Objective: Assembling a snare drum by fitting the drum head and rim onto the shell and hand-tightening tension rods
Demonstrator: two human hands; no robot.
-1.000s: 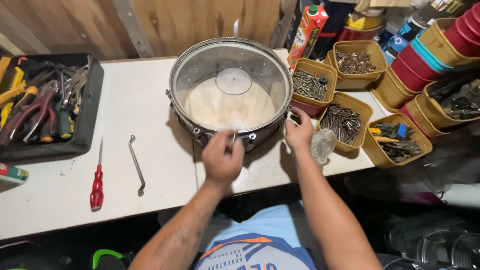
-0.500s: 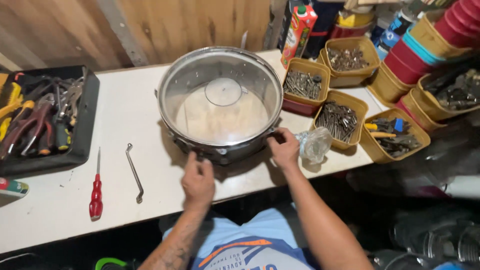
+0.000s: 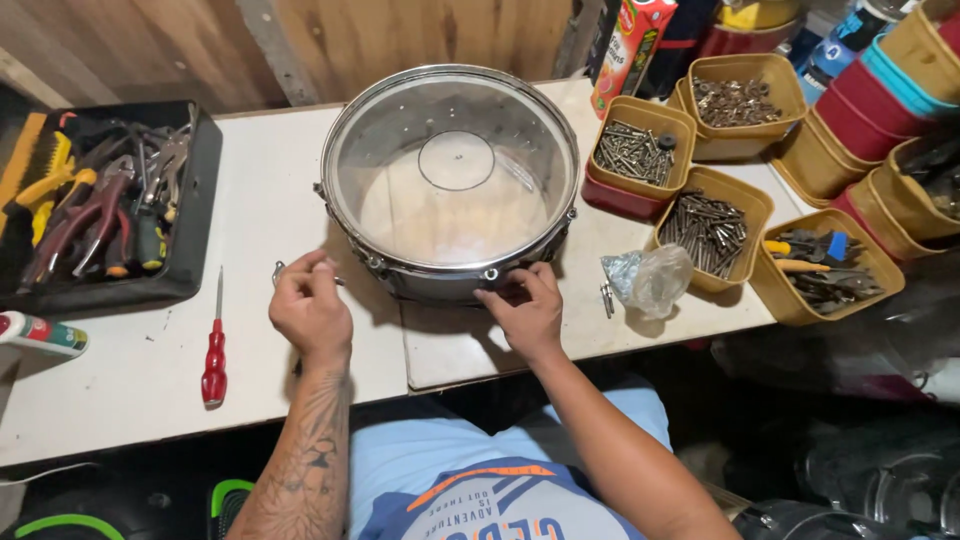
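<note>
A chrome-shelled drum [image 3: 450,265] with a clear head lies flat on the white table [image 3: 250,200], right in front of me. My right hand [image 3: 525,312] is against the drum's near side, its fingertips pinched on a tension lug at the lower rim. My left hand [image 3: 310,310] is to the left of the drum, with its fingers curled over a thin bent metal wrench [image 3: 278,268]. Only the wrench's tip shows above my knuckles.
A red-handled screwdriver [image 3: 213,350] lies left of my left hand. A black tray [image 3: 195,270] of pliers stands at the far left. Yellow tubs of screws [image 3: 705,225] and small tools, a crumpled plastic bag [image 3: 650,280] and a carton [image 3: 630,50] crowd the right side.
My left hand moved from the drum's front down to the left and closed over the bent wrench. My right hand slid along the drum's near rim toward the middle.
</note>
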